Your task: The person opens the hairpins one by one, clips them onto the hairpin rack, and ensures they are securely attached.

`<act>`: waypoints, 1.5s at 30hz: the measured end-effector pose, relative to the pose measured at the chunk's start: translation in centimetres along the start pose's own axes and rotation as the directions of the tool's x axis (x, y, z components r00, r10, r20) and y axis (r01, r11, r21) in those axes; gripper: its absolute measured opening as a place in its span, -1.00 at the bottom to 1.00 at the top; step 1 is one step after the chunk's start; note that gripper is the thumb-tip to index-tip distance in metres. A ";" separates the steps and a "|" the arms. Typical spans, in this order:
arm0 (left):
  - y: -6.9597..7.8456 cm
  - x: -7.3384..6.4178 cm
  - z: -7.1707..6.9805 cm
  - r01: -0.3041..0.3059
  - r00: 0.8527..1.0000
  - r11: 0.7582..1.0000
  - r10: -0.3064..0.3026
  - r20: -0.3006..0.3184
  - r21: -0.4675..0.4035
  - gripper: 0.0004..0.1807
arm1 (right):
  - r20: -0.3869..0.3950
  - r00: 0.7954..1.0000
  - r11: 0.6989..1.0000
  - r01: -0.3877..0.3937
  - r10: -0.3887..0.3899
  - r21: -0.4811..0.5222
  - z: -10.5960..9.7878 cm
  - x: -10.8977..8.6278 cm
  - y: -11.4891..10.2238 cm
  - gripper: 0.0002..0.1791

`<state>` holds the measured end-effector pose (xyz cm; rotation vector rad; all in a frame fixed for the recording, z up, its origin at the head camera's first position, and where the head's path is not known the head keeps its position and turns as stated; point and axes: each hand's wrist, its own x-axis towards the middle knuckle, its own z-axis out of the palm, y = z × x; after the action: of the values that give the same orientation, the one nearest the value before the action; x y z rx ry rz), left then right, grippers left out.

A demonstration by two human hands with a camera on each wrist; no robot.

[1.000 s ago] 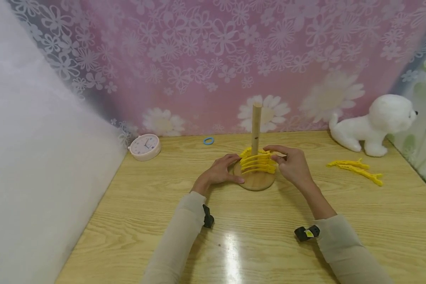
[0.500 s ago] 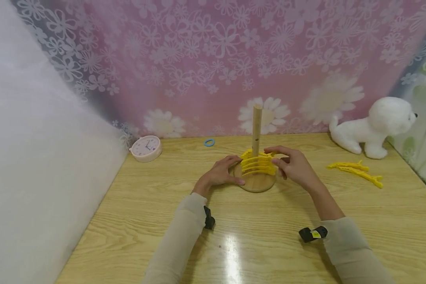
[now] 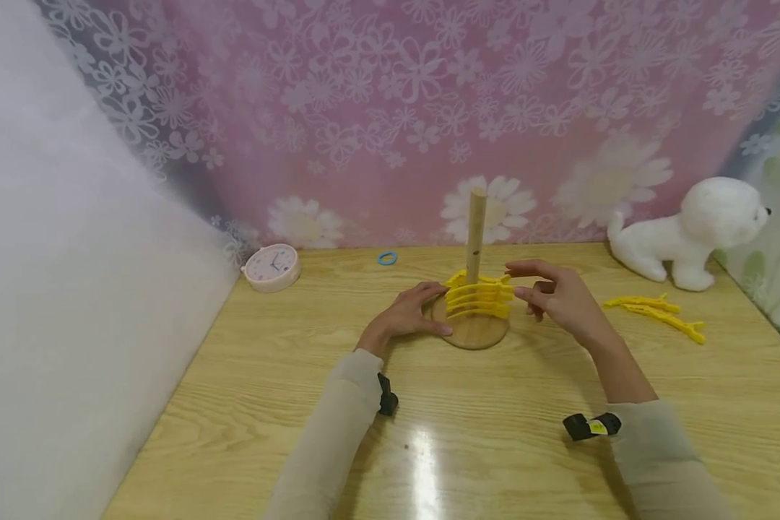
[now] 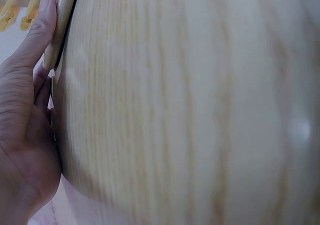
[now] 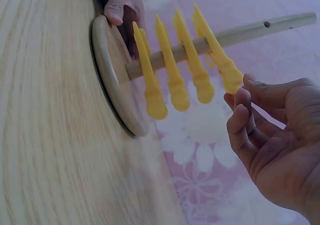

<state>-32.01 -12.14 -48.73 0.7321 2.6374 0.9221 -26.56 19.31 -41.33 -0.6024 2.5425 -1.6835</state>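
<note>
A round wooden base point(image 3: 474, 336) carries an upright wooden post point(image 3: 476, 231). Several yellow hair clips point(image 5: 172, 75) are clamped across the lower post, one above another. My left hand point(image 3: 406, 314) holds the left side of the base, thumb over its near edge and fingers round behind; in the left wrist view the thumb point(image 4: 42, 22) lies along the rim. My right hand point(image 3: 562, 303) is at the clips' right ends, thumb and forefinger apart. The right wrist view has its thumb tip point(image 5: 250, 78) right at the tail of the topmost clip point(image 5: 227, 72).
Two more yellow clips point(image 3: 663, 314) lie on the table to the right. Behind them sits a white plush dog point(image 3: 676, 235). At the back left are a round pink clock point(image 3: 271, 269) and a blue ring point(image 3: 387, 258). A flowered curtain point(image 3: 364, 130) hangs behind.
My right hand has drawn slightly to the right, its thumb and forefinger moving off the topmost clip. The left hand stays on the base. The view has shifted a little.
</note>
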 end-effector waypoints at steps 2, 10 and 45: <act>0.0 0.0 0.1 0.002 1.000 1.000 -0.002 0.003 -0.006 0.01 | -0.019 1.000 1.000 0.000 0.000 -0.012 -0.8 -0.4 0.0 -0.53; -0.1 -0.3 -0.2 0.029 0.999 0.999 -0.029 -0.019 -0.025 0.04 | -0.067 0.997 0.996 -0.044 0.038 -0.078 -4.1 -1.6 1.1 -0.52; 0.0 0.0 0.1 -0.009 1.000 1.000 0.009 0.006 -0.017 0.01 | -0.224 0.944 0.876 -0.312 0.243 -0.368 -17.5 -10.0 11.5 -0.18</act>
<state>-31.98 -12.07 -48.76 0.7423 2.6199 0.9417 -24.91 41.96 -46.14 -0.0835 2.9458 -1.1752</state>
